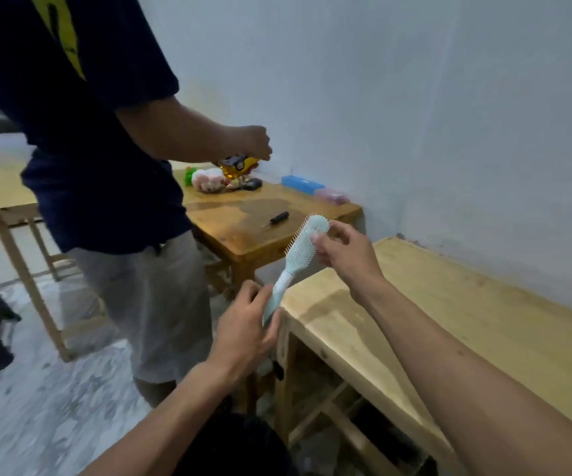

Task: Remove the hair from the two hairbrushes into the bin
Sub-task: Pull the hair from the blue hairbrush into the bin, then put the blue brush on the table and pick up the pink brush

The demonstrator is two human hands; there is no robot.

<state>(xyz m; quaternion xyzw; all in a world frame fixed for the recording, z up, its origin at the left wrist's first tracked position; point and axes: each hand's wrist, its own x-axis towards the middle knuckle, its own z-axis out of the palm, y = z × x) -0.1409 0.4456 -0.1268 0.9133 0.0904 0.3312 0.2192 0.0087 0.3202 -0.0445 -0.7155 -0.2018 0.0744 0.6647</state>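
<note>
Head view: left hand [243,324] grips the hairbrush [298,259] handle; right hand [337,249] pinches at its bristles. No bin is visible, so pulled hair could drop onto the floor.

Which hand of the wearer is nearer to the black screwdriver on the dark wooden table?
Right. The right hand is at the hairbrush head, just below-right of the screwdriver. The left hand grips the handle, lower and farther away.

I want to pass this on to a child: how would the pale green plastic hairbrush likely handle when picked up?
The pale green plastic hairbrush probably stays stiff: it juts up unsupported from the left hand, which grips only its handle. It looks light, since that one-ended hold seems relaxed. Its fine bristles may flex where the right hand pinches the head.
</note>
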